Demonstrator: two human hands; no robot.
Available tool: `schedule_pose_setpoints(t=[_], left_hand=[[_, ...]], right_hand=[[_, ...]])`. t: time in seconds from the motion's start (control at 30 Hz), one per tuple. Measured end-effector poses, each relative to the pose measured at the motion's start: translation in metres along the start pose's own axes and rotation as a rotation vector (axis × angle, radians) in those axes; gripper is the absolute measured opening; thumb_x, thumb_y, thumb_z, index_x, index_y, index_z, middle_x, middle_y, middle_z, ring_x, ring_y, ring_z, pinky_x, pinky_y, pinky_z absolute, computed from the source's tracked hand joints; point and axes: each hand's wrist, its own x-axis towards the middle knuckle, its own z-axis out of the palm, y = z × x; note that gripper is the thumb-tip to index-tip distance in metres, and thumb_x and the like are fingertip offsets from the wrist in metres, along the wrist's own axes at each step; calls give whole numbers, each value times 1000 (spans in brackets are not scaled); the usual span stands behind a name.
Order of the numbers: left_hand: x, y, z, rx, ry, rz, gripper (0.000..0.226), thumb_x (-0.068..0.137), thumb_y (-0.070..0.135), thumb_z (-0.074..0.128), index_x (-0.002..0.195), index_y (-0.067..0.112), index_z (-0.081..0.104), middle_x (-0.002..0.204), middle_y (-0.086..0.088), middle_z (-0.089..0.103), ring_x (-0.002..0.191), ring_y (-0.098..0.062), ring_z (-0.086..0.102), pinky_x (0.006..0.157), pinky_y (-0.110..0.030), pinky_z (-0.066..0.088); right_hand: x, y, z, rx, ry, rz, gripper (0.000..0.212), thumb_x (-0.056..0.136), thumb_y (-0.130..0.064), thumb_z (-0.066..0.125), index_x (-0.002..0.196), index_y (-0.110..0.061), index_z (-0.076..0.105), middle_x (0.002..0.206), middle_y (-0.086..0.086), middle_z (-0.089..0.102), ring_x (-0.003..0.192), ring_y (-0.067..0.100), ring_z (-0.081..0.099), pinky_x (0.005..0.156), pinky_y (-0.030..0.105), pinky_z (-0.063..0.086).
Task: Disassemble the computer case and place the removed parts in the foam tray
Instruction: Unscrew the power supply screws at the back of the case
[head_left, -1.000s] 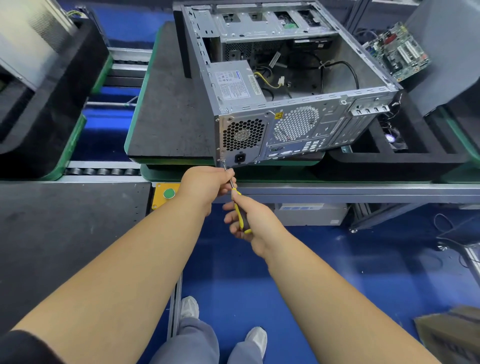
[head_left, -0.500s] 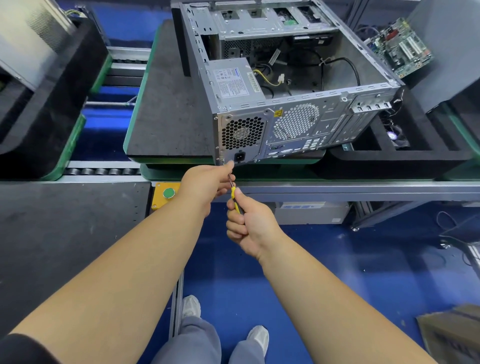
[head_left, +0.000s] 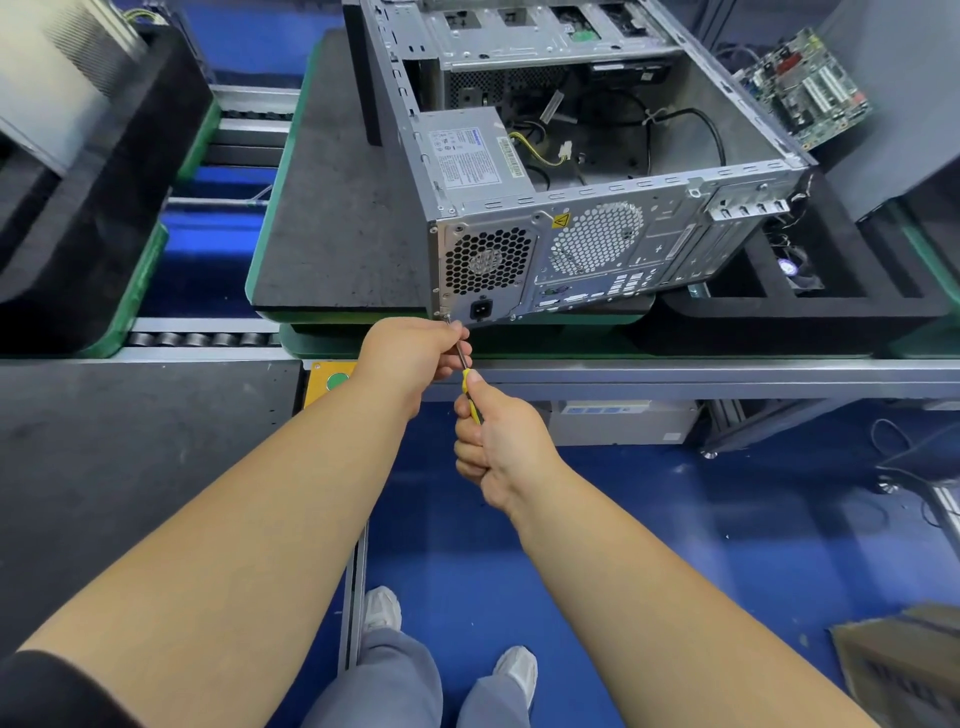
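Note:
An open grey computer case (head_left: 597, 244) lies on its side on a dark mat, rear panel facing me, with the power supply (head_left: 467, 156) inside at its left. My right hand (head_left: 498, 441) grips the yellow handle of a screwdriver (head_left: 470, 389). The metal shaft runs up to a screw at the lower left corner of the rear panel. My left hand (head_left: 415, 358) pinches the shaft just below the tip. A black foam tray (head_left: 727, 317) sits to the right of the case, with a small fan in one pocket.
A green circuit board (head_left: 810, 88) leans at the far right. Another black foam block (head_left: 93, 171) stands at the left on the roller conveyor. A yellow box with a green button (head_left: 332, 382) sits on the rail. A cardboard box (head_left: 904, 670) is on the blue floor.
My right hand has closed further round the handle and shifted slightly along it, as if turning. The left hand stays at the shaft near the screw.

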Motion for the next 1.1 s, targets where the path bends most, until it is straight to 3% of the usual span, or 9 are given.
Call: schedule_pose_setpoints(t=[0.27, 0.43, 0.63, 0.73, 0.9, 1.03, 1.1], left_hand=[[4, -2, -1, -9, 7, -14, 21, 100, 20, 55, 87, 11, 69, 73, 1, 67, 57, -6, 58, 59, -17, 48], [5, -5, -2, -42, -11, -10, 24, 100, 19, 54, 80, 13, 68, 70, -1, 68, 59, -8, 61, 55, -15, 50], [7, -12, -2, -115, 17, -36, 20, 96, 24, 61, 82, 14, 72, 70, 1, 73, 53, -4, 66, 53, -15, 53], [5, -13, -1, -126, -8, -43, 21, 93, 30, 65, 84, 13, 72, 73, 0, 74, 59, -6, 67, 55, -16, 54], [3, -12, -2, -61, 21, 20, 16, 95, 19, 62, 85, 13, 72, 78, -3, 71, 66, -11, 60, 69, -22, 52], [3, -16, -7, -103, -41, 51, 15, 97, 15, 58, 96, 10, 72, 83, -3, 71, 70, -11, 62, 67, -23, 51], [4, -20, -9, -161, -71, 57, 16, 97, 14, 56, 98, 11, 72, 84, -2, 72, 70, -10, 65, 63, -22, 52]], right_hand=[[0, -1, 2, -35, 39, 7, 43, 99, -48, 48, 70, -17, 49, 47, -4, 30, 37, 12, 18, 37, 21, 19], [2, 1, 0, -298, 165, -75, 39, 98, -48, 48, 71, -19, 48, 45, -9, 33, 40, 11, 23, 46, 28, 20], [1, -4, -1, -389, 208, -79, 39, 96, -49, 51, 74, -17, 55, 49, -7, 40, 47, 14, 32, 47, 28, 26], [-2, -8, -5, -256, 114, -25, 39, 97, -46, 52, 77, -13, 56, 50, -3, 39, 44, 13, 29, 46, 25, 25], [-4, 0, -9, 237, -243, 87, 38, 100, -36, 45, 86, -5, 61, 53, 3, 43, 43, 13, 33, 47, 24, 30], [0, 7, -12, 273, -346, 96, 36, 99, -38, 48, 96, -8, 68, 62, 2, 50, 48, 13, 41, 49, 23, 37], [4, 9, -11, 293, -351, 84, 39, 100, -41, 47, 99, -8, 67, 63, 2, 49, 46, 12, 38, 48, 22, 31]])
